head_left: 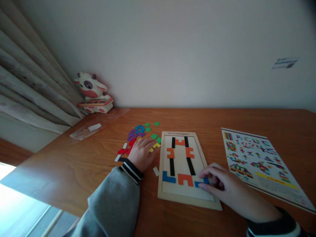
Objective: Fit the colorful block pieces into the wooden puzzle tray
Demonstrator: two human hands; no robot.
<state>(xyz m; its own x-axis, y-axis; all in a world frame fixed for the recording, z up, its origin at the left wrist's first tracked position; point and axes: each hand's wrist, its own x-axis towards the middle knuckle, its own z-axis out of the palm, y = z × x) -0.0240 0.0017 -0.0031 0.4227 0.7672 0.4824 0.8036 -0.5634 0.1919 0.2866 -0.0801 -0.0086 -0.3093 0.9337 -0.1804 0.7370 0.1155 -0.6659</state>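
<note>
Pale wooden tray [177, 198]: head view; flat on the brown wooden worktop [192, 120], perhaps for steadiness.
Right hand [221, 181]: thumb and fingertips slightly apart about a blue angular flat piece [206, 180] in the tray's near right corner, seemingly for fine control; clamped or not, I cannot tell.
Left hand [142, 153]: palm down over flat yellow stepped pieces [157, 145] beside the tray; grip hidden.
Colourful printed paper sheet [243, 154]: face up, rightward, probably for viewing.

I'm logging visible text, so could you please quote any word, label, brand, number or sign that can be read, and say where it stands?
None can be read.
Wooden board: lettering on top rim, too blurred.
Printed sheet: lines of text, too small and blurred.
Wall label: print, too small and blurred.
</note>
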